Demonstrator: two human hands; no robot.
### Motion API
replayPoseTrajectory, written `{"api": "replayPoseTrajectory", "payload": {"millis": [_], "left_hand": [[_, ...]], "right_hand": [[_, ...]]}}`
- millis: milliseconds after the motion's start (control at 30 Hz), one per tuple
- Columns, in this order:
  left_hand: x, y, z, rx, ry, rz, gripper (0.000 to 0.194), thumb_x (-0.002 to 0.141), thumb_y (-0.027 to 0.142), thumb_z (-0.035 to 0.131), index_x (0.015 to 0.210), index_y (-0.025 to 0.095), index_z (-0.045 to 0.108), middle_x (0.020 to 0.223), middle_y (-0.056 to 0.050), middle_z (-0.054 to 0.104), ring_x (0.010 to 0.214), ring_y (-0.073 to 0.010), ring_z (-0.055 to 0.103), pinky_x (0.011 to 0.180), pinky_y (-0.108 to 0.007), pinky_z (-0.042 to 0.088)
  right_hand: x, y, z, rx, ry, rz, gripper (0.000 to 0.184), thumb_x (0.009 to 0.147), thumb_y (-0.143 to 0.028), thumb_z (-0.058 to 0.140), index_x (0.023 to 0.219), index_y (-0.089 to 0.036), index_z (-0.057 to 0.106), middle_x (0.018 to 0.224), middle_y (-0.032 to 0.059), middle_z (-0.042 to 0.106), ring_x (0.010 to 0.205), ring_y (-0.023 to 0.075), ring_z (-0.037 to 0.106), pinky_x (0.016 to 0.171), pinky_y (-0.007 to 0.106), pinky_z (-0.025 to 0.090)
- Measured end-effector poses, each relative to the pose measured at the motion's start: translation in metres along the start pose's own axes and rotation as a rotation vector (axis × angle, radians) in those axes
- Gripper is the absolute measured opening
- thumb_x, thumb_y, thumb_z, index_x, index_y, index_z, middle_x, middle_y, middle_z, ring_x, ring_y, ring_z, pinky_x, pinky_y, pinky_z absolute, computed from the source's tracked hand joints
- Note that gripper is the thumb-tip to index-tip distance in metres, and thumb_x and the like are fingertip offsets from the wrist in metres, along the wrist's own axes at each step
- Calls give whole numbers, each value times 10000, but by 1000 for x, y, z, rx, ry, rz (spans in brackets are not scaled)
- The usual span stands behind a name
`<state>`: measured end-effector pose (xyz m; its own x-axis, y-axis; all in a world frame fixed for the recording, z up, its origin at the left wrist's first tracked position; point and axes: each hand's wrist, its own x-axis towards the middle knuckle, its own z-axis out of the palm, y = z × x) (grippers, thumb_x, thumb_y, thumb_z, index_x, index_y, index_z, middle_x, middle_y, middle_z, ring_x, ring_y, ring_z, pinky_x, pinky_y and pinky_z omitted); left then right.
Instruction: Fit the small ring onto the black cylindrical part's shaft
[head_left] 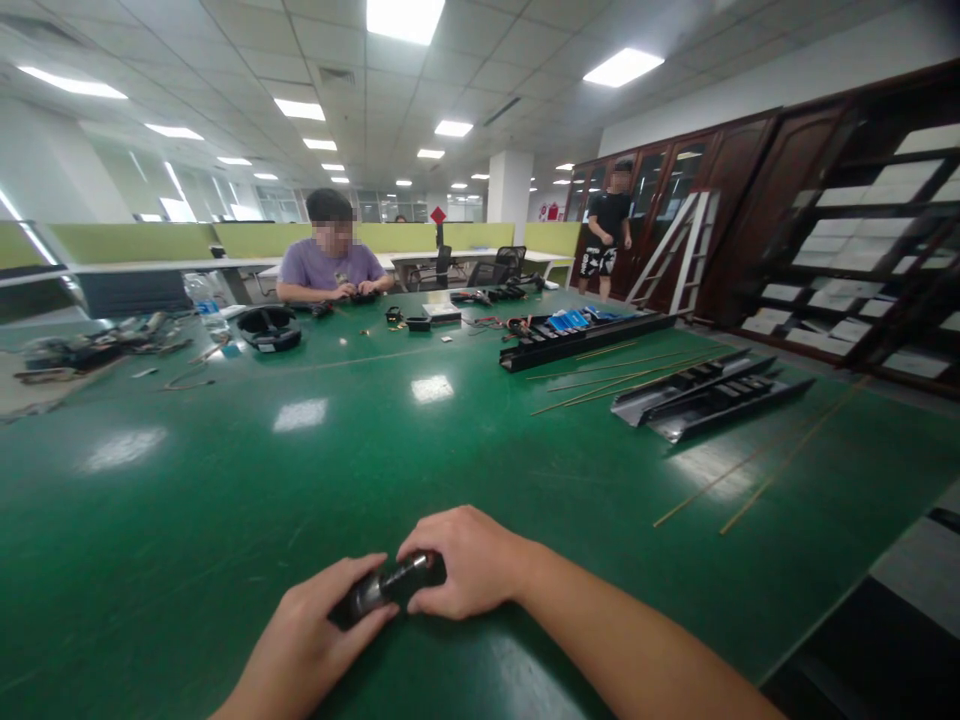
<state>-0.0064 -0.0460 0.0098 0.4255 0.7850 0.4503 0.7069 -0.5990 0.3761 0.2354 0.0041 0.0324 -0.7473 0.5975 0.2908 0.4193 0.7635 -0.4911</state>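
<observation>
Toward the near edge of the green worktop [337, 450], the left hand [304, 625] and right hand [476, 565] gripped a small dark metal tube [370, 596], fingers closed round each end, likely so it would not wobble. Two long thin rods [724, 530] lay toward the right edge.

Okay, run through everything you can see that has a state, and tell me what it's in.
Left hand: closed on the metal cylinder.
Right hand: gripping its far end.
Metal cylinder: held up tilted.
Stepladder: standing, spread open.
Ceiling lights: lit.
Wooden cabinet doors: look shut.
Black channels: lying open side up.
</observation>
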Motion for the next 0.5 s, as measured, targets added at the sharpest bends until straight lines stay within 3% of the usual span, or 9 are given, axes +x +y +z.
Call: {"api": "replayPoseTrajectory", "payload": {"millis": [100,233,500], "left_hand": [[2,2,0,-7,12,-61,438,780,400,746,1167,296,572,961,50,735,805,-122,716,737,-150,556],[4,4,-4,-19,-45,-78,239,813,384,707,1011,281,622,885,56,722,766,-122,702,689,-160,544],[2,3,-1,-64,-52,-82,237,840,387,682,1038,268,632,906,27,713,802,-134,690,730,-181,536]], "right_hand": [[-1,0,0,-4,24,-12,390,749,-406,695,1093,-222,673,972,33,711,873,191,664,815,271,488],[-1,-2,5,3,48,-7,351,773,-391,676,1079,-219,677,974,32,714,885,192,663,818,270,488],[2,-5,13,0,45,-14,311,808,-336,634,1092,-218,682,988,33,717,900,192,665,839,268,481]]}}
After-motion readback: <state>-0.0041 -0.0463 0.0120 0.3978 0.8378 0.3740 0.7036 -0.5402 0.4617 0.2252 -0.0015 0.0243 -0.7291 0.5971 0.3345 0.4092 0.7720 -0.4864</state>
